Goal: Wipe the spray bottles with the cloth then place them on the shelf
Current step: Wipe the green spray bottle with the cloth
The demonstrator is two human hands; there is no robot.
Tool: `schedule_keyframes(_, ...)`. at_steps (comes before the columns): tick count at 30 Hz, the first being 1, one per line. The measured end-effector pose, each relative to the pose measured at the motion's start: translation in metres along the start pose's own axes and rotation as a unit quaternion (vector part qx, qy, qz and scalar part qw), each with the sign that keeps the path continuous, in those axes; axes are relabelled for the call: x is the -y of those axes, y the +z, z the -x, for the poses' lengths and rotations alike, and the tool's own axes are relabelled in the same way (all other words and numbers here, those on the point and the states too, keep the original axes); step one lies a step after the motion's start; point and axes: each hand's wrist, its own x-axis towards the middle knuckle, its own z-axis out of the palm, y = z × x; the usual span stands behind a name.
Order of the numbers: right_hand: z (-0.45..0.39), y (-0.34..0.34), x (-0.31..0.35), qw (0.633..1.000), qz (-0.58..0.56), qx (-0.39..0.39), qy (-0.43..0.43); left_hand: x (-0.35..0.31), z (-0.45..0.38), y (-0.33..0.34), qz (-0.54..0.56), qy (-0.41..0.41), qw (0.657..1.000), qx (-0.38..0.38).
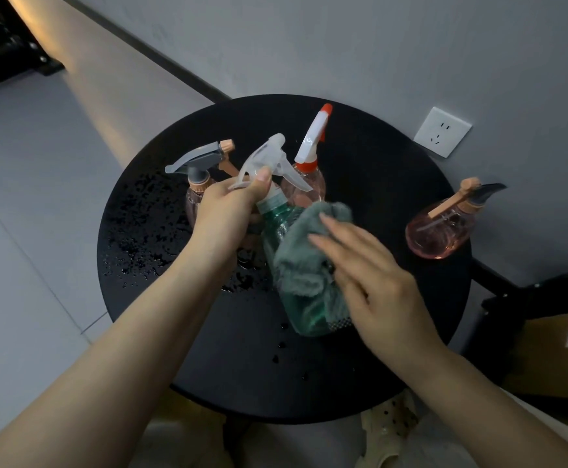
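Over the round black tabletop (pixel 360 170), green bottle (pixel 296 309) held tilted by the left hand (pixel 228 214), fingers closed around its neck under the clear trigger. Right hand (pixel 373 285) pressed flat, fingers spread open, holding the grey cloth (pixel 304 265) against the bottle's side. Likely risks: a wet bottle slipping from the grip, or an elbow knocking neighbours over. Crowded just behind: a pink bottle with grey trigger (pixel 201 163) and one with red-and-white trigger (pixel 313 143); another pink bottle (pixel 439 233) well apart, right. Water drops (pixel 140 231) scattered left. No shelf clearly seen.
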Motion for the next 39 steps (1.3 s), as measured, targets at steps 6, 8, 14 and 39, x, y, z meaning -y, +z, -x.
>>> schedule_keyframes(6, 0.006, 0.006, 0.001, 0.997, 0.039, 0.024, -0.056, 0.001, -0.002, -0.001, 0.003, -0.011, 1.000, -0.012)
schedule_keyframes(8, 0.008, 0.008, 0.002, 0.973, 0.138, 0.055, -0.176, 0.002, -0.002, -0.001, 0.001, -0.011, 1.000, -0.013)
schedule_keyframes(14, 0.010, 0.005, -0.003, 0.948, 0.194, 0.110, -0.226, 0.005, -0.001, 0.004, -0.025, -0.003, 1.000, 0.002)
schedule_keyframes(39, 0.018, 0.007, -0.011, 0.969, 0.148, 0.114, -0.163, 0.003, -0.002, 0.004, 0.011, -0.002, 1.000, 0.007)
